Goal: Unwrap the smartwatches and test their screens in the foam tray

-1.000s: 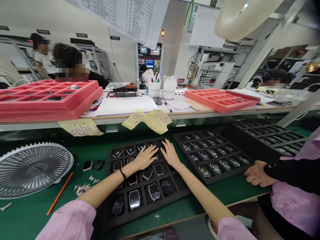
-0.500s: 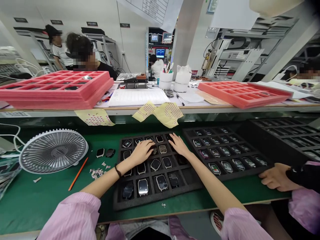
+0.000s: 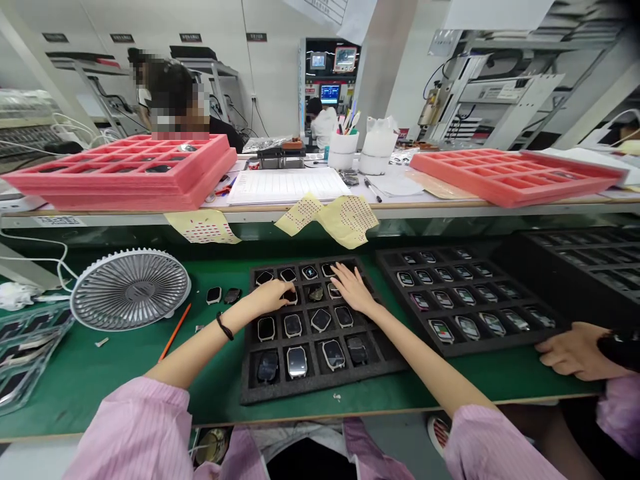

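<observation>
Several smartwatch heads without straps lie in the compartments of a black foam tray (image 3: 320, 395) in front of me. My left hand (image 3: 265, 298) is over its left side, thumb and index finger apart beside a watch in the second row; its other fingers are partly hidden. My right hand (image 3: 354, 292) lies over the upper right part, fingers stretched out, fingertips by a watch (image 3: 328, 269) in the back row. A watch with a lit screen (image 3: 309, 272) sits between the hands. In the front row are a pale-screened watch (image 3: 297, 362) and a dark one (image 3: 268, 367).
A second black tray of watches (image 3: 425, 311) stands to the right, by a co-worker's hand (image 3: 575, 350). At left are a grey fan (image 3: 131, 290), an orange stick (image 3: 175, 332) and two loose watches (image 3: 214, 295). Pink foam trays (image 3: 125, 183) rest on the shelf.
My left hand has shifted left over the tray, and the lit watch shows between the hands. My right hand stays over the upper right. The whole view has swung slightly.
</observation>
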{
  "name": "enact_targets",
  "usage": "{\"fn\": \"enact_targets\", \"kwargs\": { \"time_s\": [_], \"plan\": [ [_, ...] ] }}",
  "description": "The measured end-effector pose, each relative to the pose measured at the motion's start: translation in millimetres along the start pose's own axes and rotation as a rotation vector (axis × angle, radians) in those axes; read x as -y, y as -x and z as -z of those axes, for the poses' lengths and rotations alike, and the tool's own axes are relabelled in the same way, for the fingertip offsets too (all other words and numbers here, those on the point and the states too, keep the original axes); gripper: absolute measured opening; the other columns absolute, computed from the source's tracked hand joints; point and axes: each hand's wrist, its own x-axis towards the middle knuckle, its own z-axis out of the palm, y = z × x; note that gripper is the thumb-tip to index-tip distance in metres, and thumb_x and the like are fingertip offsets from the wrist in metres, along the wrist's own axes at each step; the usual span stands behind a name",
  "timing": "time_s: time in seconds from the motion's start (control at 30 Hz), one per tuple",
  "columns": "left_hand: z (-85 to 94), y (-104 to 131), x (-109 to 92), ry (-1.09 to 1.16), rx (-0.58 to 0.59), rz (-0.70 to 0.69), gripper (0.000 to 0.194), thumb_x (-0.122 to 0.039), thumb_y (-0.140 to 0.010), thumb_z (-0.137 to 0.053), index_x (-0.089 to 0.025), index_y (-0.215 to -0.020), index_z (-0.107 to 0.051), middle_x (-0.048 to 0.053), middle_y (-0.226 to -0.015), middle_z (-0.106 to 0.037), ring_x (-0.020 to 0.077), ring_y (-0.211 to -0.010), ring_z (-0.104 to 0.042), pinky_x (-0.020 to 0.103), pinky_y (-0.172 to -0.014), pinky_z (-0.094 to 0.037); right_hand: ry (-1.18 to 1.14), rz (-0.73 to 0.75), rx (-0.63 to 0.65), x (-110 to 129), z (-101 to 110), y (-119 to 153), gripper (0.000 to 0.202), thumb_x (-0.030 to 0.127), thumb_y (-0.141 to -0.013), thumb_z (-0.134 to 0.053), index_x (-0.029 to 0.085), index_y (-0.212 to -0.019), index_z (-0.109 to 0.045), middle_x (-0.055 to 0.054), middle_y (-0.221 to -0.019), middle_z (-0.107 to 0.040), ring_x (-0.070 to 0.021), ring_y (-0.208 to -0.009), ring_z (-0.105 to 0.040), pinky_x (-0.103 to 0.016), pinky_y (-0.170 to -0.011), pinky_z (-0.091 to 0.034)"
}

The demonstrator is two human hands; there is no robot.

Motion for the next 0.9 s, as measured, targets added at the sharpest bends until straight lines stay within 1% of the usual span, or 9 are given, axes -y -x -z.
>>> {"fn": "enact_targets", "kwargs": {
  "time_s": [0.1, 0.23, 0.4, 0.5, 0.6, 0.7, 0.77, 0.83, 0.9],
  "plan": [
    [0.4, -4.3, -0.8, -0.014, -0.014, 0.000, 0.043, -0.021, -0.073, -0.068, -0.023, -0.114, -0.056, 0.009, -0.107, -0.067, 0.0281, -0.096, -0.065, 0.030, -0.078, -0.049, 0.001, 0.051, 0.012, 16.7, -6.4, -2.4, 0.054, 0.048, -0.098, -0.023, 0.024, -0.144, -0.036, -0.006, -0.154, -0.028, -0.0211, -0.143, -0.019, -0.049, -0.116, -0.008],
    [-4.9, -8.3, -4.3, -0.012, -0.060, 0.018, 0.064, -0.020, -0.069, -0.070, -0.022, -0.127, -0.045, 0.012, -0.105, -0.064, 0.0296, -0.096, -0.064, 0.032, -0.078, -0.048, 0.009, 0.082, 0.032, 32.5, -13.0, -10.8, 0.052, 0.047, -0.097, -0.027, 0.023, -0.141, -0.042, -0.008, -0.153, -0.030, -0.0236, -0.143, -0.020, -0.050, -0.115, -0.007],
    [-3.1, -2.8, 2.9, 0.071, -0.093, -0.012, 0.052, -0.026, -0.069, -0.068, -0.023, -0.117, -0.049, 0.006, -0.100, -0.064, 0.0254, -0.100, -0.061, 0.029, -0.080, -0.049, 0.025, 0.094, 0.038, 41.9, -13.5, -13.7, 0.051, 0.045, -0.097, -0.030, 0.021, -0.139, -0.044, -0.011, -0.153, -0.030, -0.0252, -0.142, -0.022, -0.051, -0.115, -0.010],
    [3.5, 12.0, 18.7, 0.148, -0.167, -0.001, 0.047, -0.032, -0.073, -0.064, -0.021, -0.115, -0.046, 0.005, -0.101, -0.063, 0.0209, -0.095, -0.061, 0.027, -0.079, -0.049, 0.031, 0.101, 0.035, 45.6, -11.6, -9.1, 0.051, 0.045, -0.097, -0.032, 0.019, -0.139, -0.045, -0.012, -0.152, -0.031, -0.0261, -0.142, -0.024, -0.051, -0.115, -0.012],
    [5.7, 32.4, 36.9, 0.184, -0.224, 0.044, 0.044, -0.032, -0.072, -0.062, -0.019, -0.112, -0.049, 0.007, -0.106, -0.062, 0.0218, -0.095, -0.062, 0.028, -0.078, -0.049, 0.029, 0.112, 0.034, 50.0, -11.3, -4.4, 0.050, 0.045, -0.097, -0.032, 0.020, -0.139, -0.045, -0.010, -0.151, -0.033, -0.0264, -0.142, -0.024, -0.050, -0.115, -0.012],
    [2.4, 49.1, 46.3, 0.142, -0.129, 0.083, 0.038, -0.032, -0.074, -0.060, -0.021, -0.110, -0.052, 0.007, -0.112, -0.063, 0.0242, -0.100, -0.062, 0.029, -0.079, -0.049, 0.018, 0.131, 0.042, 54.1, -12.7, -1.5, 0.052, 0.046, -0.097, -0.034, 0.020, -0.140, -0.045, -0.009, -0.151, -0.034, -0.0282, -0.142, -0.023, -0.050, -0.116, -0.012],
    [1.0, 53.7, 44.2, 0.105, -0.062, 0.109, 0.038, -0.031, -0.076, -0.058, -0.022, -0.112, -0.053, 0.007, -0.114, -0.064, 0.0248, -0.100, -0.063, 0.027, -0.077, -0.049, 0.005, 0.148, 0.043, 55.7, -14.1, 0.1, 0.052, 0.046, -0.096, -0.035, 0.020, -0.140, -0.045, -0.008, -0.150, -0.035, -0.0303, -0.142, -0.021, -0.050, -0.115, -0.013],
    [2.7, 51.9, 36.9, 0.031, -0.021, 0.152, 0.047, -0.031, -0.078, -0.058, -0.023, -0.123, -0.049, 0.009, -0.113, -0.065, 0.0260, -0.098, -0.064, 0.027, -0.073, -0.048, 0.002, 0.160, 0.036, 56.6, -15.7, 1.6, 0.052, 0.046, -0.096, -0.036, 0.020, -0.140, -0.046, -0.008, -0.150, -0.036, -0.0321, -0.142, -0.021, -0.051, -0.115, -0.015],
    [7.0, 45.0, 28.3, -0.076, 0.031, 0.191, 0.063, -0.029, -0.077, -0.061, -0.022, -0.135, -0.039, 0.010, -0.106, -0.068, 0.0278, -0.092, -0.066, 0.027, -0.068, -0.048, 0.019, 0.166, 0.028, 57.8, -17.4, 3.2, 0.051, 0.045, -0.096, -0.035, 0.021, -0.140, -0.046, -0.008, -0.150, -0.037, -0.0325, -0.141, -0.022, -0.053, -0.114, -0.017]
  ]
}}
